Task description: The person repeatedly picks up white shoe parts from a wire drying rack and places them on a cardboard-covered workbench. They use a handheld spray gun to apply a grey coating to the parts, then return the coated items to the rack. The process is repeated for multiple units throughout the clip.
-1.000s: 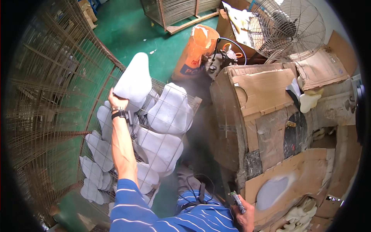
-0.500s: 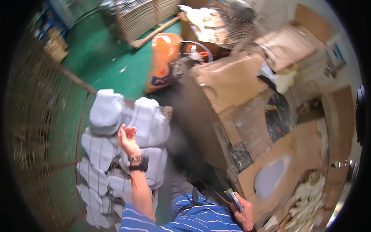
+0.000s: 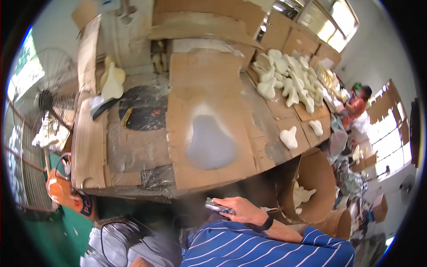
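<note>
"Hands?"
"My right hand (image 3: 244, 210) gripped a tool (image 3: 220, 207) off the table's (image 3: 133, 153) near edge; my left (image 3: 141, 262), I couldn't tell."
"Progress?"
"White pieces (image 3: 103, 245) looked done; the cream heap (image 3: 291, 80), far right corner, seemed pending."

From the person's head, the wide fisheye view looks down and forward over the cardboard-covered desk (image 3: 138, 153), close above the right hand (image 3: 240, 210) and striped shirt (image 3: 267, 244), and reaches to a bright window (image 3: 391, 140) at far right.
</note>
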`<action>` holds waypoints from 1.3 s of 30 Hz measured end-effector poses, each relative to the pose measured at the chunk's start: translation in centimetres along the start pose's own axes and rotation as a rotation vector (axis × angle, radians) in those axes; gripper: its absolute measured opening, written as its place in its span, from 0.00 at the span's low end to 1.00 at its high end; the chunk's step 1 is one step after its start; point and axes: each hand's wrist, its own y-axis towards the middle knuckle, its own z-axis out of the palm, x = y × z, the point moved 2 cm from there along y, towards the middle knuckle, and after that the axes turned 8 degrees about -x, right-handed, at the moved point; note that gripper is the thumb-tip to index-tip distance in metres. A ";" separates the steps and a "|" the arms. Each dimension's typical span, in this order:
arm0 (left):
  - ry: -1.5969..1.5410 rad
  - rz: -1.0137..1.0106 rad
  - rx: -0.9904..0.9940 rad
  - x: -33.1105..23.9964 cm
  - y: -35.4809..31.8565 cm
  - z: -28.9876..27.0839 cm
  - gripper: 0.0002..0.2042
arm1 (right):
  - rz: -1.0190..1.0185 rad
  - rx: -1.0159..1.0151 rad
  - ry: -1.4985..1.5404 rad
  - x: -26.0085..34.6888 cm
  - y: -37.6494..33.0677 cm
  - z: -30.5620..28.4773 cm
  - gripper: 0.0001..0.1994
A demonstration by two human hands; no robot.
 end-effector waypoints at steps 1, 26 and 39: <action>-0.024 -0.013 0.022 -0.9 -1.0 1.5 0.23 | 0.011 -0.053 0.019 -1.3 -0.8 -0.8 0.29; -0.063 -0.348 0.284 -8.2 -10.6 12.9 0.13 | 0.113 -0.488 0.203 -8.3 -9.5 -15.2 0.31; 0.399 -1.440 1.133 -4.1 -34.7 -6.1 0.14 | 0.192 -0.413 0.120 -6.6 -11.4 -17.9 0.33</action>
